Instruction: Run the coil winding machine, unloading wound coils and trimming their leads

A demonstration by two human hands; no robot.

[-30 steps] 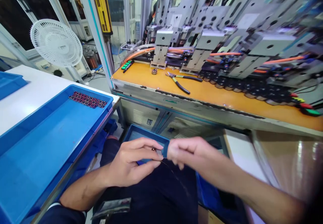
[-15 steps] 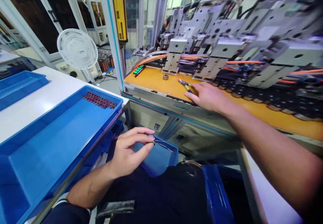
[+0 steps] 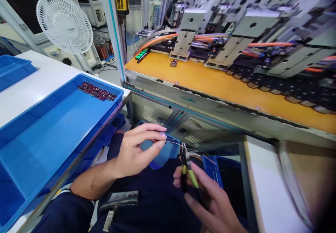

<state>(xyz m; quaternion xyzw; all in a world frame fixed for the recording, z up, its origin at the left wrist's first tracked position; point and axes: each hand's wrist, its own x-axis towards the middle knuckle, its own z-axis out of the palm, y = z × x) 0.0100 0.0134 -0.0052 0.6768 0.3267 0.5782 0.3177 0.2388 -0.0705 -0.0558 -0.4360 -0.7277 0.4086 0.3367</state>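
Observation:
My left hand [image 3: 140, 149] pinches a small shiny part [image 3: 163, 135] between thumb and fingers; the fingertips hide most of it. From the part, thin wire leads [image 3: 173, 141] stretch to the right. My right hand [image 3: 210, 198] is closed around a pair of cutting pliers [image 3: 189, 170] with yellow-green and black handles. The jaws point up, close to the ends of the leads; whether they touch cannot be made out.
At the left, a blue tray [image 3: 39, 156] on a white table holds many small dark-red round parts [image 3: 97, 91]. Ahead, a machine's orange ledge [image 3: 157, 66] carries a small round metal part [image 3: 173, 63] and a pen [image 3: 143, 56]. A white fan [image 3: 65, 24] stands beyond.
My right hand has taken the pliers off the orange ledge and brought them down beside the left hand. The left hand keeps its pinch on the small part. The view has shifted.

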